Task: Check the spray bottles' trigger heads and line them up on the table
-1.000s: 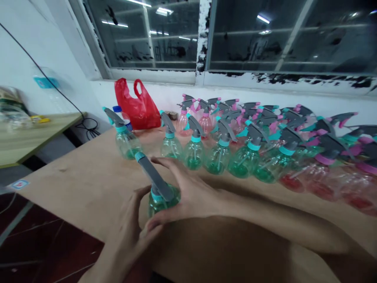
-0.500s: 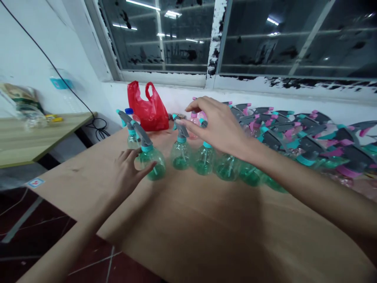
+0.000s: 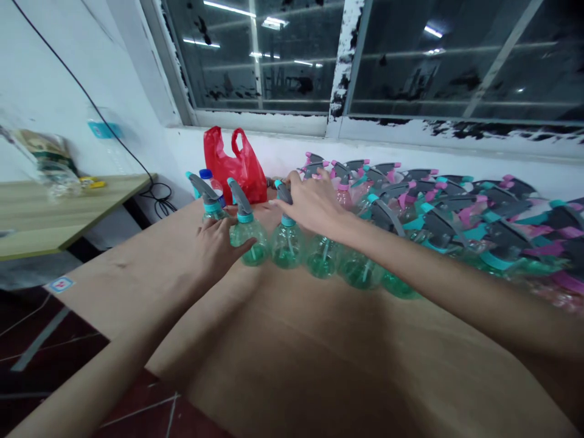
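Note:
My left hand (image 3: 215, 248) is at the left end of a row of round, clear green spray bottles. Its fingers are spread beside one spray bottle (image 3: 250, 240), and the thumb reaches across the front. My right hand (image 3: 317, 199) comes in from the right, over the row. Its thumb and bent fingers close around the grey trigger head of the neighbouring spray bottle (image 3: 286, 246); the exact contact is partly hidden. Behind my left hand stands another spray bottle (image 3: 210, 204) with a teal collar. More green bottles (image 3: 322, 255) continue rightward beneath my right forearm.
Many grey-headed sprayers (image 3: 449, 219) with pink or teal parts crowd the right side, along the wall. A red plastic bag (image 3: 241, 167) and a blue-capped bottle (image 3: 206, 174) are at the back left. A second table (image 3: 77, 216) stands at left, beside a hanging black cable (image 3: 68, 73).
The bottle by my left hand has moved back, closer to the row. My right hand has moved left and lower, onto a trigger head. The view has shifted slightly.

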`<state>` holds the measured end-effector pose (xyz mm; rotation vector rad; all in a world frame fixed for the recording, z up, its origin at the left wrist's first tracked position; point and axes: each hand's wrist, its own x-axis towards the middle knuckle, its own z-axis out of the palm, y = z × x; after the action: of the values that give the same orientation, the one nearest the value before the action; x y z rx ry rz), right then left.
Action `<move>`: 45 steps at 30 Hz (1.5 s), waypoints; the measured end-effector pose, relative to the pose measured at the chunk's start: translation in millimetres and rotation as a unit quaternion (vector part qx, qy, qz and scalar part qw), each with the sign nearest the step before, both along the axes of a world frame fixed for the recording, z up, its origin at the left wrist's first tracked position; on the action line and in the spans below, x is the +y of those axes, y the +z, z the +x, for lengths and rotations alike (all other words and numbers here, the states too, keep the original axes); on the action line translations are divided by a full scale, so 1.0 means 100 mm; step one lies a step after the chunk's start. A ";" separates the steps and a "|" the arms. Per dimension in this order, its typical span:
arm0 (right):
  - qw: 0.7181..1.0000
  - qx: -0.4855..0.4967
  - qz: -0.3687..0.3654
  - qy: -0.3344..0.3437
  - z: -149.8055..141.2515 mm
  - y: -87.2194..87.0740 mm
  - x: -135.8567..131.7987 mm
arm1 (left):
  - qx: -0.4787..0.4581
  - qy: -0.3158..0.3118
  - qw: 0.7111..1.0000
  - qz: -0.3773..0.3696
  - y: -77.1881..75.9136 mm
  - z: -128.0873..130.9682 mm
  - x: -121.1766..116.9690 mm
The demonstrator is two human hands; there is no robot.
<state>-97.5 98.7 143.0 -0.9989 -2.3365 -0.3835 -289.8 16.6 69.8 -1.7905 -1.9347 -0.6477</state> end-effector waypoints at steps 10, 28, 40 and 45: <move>1.000 -0.006 -0.002 0.010 -0.01 -0.02 0.00 | 0.028 0.000 1.000 -0.013 0.04 -0.01 0.10; 0.993 -0.004 -0.043 0.111 0.06 0.00 -0.32 | -0.060 -0.025 0.996 0.060 0.03 0.39 -0.45; 0.984 -0.001 -0.124 0.130 0.65 0.02 -1.13 | -0.259 -0.188 0.945 -0.069 -0.48 1.19 -1.11; 0.966 0.054 -0.233 0.098 1.24 -0.06 -1.25 | -0.240 -0.234 0.939 -0.080 -0.50 1.55 -1.13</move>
<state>26.5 -26.5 136.7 -0.9498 -2.4481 0.3060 -135.2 -96.4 20.1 -2.4060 -1.8880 -1.2144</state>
